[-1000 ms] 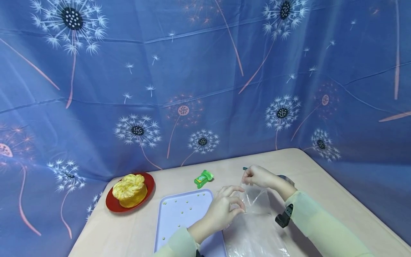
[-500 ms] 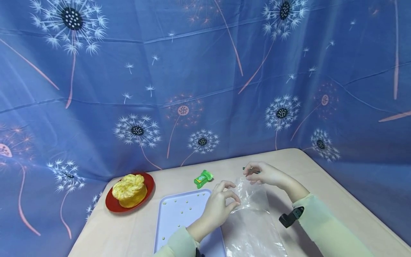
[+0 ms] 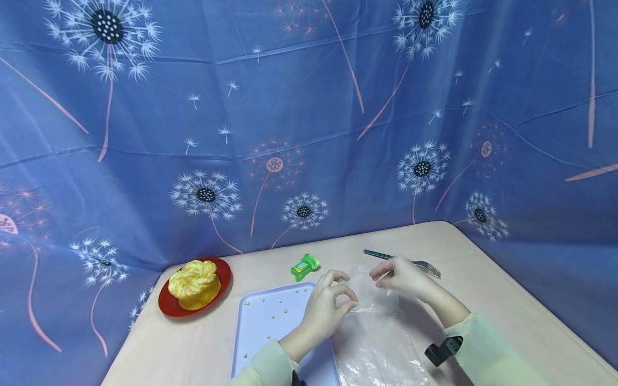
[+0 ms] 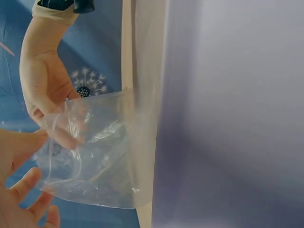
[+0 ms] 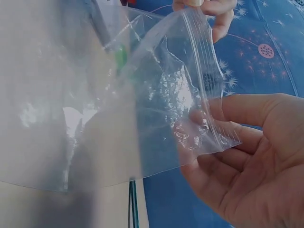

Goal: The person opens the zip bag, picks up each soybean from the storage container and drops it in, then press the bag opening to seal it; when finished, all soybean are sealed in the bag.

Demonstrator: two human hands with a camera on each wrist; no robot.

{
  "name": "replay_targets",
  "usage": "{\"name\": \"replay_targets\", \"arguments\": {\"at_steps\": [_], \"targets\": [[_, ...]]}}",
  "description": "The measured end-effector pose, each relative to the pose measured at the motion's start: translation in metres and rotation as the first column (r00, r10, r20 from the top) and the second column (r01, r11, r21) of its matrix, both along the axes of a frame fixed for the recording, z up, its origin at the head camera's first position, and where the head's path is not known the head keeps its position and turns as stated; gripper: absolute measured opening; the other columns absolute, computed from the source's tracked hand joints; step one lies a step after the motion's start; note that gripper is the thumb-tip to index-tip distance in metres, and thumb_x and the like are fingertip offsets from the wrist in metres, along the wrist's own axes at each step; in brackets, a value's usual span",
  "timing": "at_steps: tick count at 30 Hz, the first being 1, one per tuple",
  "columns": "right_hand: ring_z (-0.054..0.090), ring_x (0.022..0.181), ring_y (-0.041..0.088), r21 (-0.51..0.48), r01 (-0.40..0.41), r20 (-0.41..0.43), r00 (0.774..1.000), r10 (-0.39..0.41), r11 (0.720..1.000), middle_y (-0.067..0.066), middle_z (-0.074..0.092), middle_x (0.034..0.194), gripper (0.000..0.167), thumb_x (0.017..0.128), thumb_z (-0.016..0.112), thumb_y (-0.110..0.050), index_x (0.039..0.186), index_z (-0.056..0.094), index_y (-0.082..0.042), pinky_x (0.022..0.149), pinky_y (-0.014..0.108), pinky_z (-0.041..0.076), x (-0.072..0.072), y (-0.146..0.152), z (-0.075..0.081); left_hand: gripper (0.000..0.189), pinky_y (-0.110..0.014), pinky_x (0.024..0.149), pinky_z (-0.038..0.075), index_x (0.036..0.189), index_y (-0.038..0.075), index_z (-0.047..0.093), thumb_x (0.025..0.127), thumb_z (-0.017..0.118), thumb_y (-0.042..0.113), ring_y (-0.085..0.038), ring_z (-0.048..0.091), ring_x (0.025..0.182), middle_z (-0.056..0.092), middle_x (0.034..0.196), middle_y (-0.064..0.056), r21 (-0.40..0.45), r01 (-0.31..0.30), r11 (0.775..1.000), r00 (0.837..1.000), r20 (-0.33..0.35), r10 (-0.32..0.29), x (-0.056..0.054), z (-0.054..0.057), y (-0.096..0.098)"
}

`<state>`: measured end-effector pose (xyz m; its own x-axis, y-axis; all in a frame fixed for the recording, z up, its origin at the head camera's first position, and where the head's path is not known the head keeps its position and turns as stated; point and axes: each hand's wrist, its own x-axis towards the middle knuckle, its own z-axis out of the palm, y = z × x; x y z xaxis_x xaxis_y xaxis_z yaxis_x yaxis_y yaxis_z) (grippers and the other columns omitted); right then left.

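A clear plastic zip bag (image 3: 379, 343) lies along the table on the right of the pale tray, its zip end raised between both hands. My left hand (image 3: 321, 311) holds the left corner of the mouth, thumb and fingers at the edge in the left wrist view. At the opposite corner, my right hand (image 3: 405, 276) pinches the zip edge. The right wrist view shows that thumb in front of the film and fingertips behind it. Clear film of the bag (image 5: 156, 95) looks wrinkled and shiny there, with zip lines running along its edge.
A lavender tray (image 3: 248, 343) with several small yellowish beads lies left of the bag. Behind it sits a green wrapped packet (image 3: 304, 267). A red plate (image 3: 169, 308) carries a yellow cake (image 3: 195, 287). A dark-handled fork (image 3: 379, 254) lies behind my right hand.
My right hand lifted off toward the right, then came down slightly, uncovering the fork. My left hand shifted a little left. The bag's mouth end has spread between them.
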<state>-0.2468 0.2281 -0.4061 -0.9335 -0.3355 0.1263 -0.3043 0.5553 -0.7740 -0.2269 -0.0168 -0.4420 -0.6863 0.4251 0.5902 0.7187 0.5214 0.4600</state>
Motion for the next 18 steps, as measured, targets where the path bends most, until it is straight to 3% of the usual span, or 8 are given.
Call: {"name": "replay_targets", "arguments": {"at_steps": [4, 9, 11, 14, 18], "targets": [[0.070, 0.091, 0.027, -0.035, -0.006, -0.006, 1.000, 0.005, 0.999, 0.020, 0.073, 0.107, 0.029, 0.086, 0.073, 0.000, 0.114, 0.072, 0.007, 0.073, 0.029, 0.056, 0.004, 0.001, -0.006, 0.019, -0.038, 0.095, 0.048, 0.084, 0.020, 0.074, 0.076, 0.089, 0.013, -0.018, 0.057, 0.114, 0.063, 0.121, 0.001, 0.037, 0.019, 0.999, 0.999, 0.026, -0.020, 0.000, 0.001, -0.003], [0.071, 0.097, 0.031, -0.075, 0.006, 0.011, 1.000, -0.005, 0.997, 0.021, 0.072, 0.113, 0.037, 0.083, 0.072, 0.005, 0.119, 0.069, 0.008, 0.075, 0.029, 0.057, 0.008, 0.002, -0.011, 0.024, -0.044, 0.100, 0.045, 0.092, 0.017, 0.074, 0.076, 0.088, 0.005, -0.021, 0.056, 0.117, 0.063, 0.119, 0.000, 0.143, 0.059, 0.988, 0.990, 0.119, -0.077, -0.003, 0.006, -0.011], [0.070, 0.097, 0.031, -0.086, 0.003, 0.008, 1.000, -0.003, 0.996, 0.021, 0.071, 0.115, 0.041, 0.080, 0.072, 0.006, 0.121, 0.068, 0.009, 0.074, 0.028, 0.057, 0.010, 0.003, -0.011, 0.025, -0.045, 0.097, 0.046, 0.097, 0.017, 0.074, 0.079, 0.086, 0.005, -0.021, 0.056, 0.117, 0.063, 0.119, 0.002, 0.188, 0.056, 0.981, 0.983, 0.159, -0.086, -0.006, 0.010, -0.018], [0.070, 0.097, 0.031, -0.100, 0.008, 0.001, 1.000, -0.008, 0.995, 0.022, 0.070, 0.116, 0.043, 0.079, 0.072, 0.008, 0.122, 0.067, 0.009, 0.073, 0.028, 0.057, 0.012, 0.003, -0.012, 0.025, -0.043, 0.088, 0.049, 0.104, 0.015, 0.073, 0.083, 0.083, 0.007, -0.020, 0.062, 0.107, 0.066, 0.113, 0.003, 0.250, 0.027, 0.968, 0.970, 0.226, -0.086, -0.015, 0.014, -0.032], [0.069, 0.097, 0.030, -0.110, 0.021, 0.001, 1.000, -0.021, 0.994, 0.021, 0.070, 0.117, 0.044, 0.079, 0.074, 0.008, 0.123, 0.067, 0.009, 0.074, 0.028, 0.057, 0.014, 0.003, -0.014, 0.021, -0.034, 0.077, 0.053, 0.106, 0.008, 0.074, 0.086, 0.080, 0.007, -0.018, 0.067, 0.088, 0.072, 0.095, -0.001, 0.280, -0.058, 0.958, 0.942, 0.333, -0.041, -0.033, 0.015, -0.056]]}}
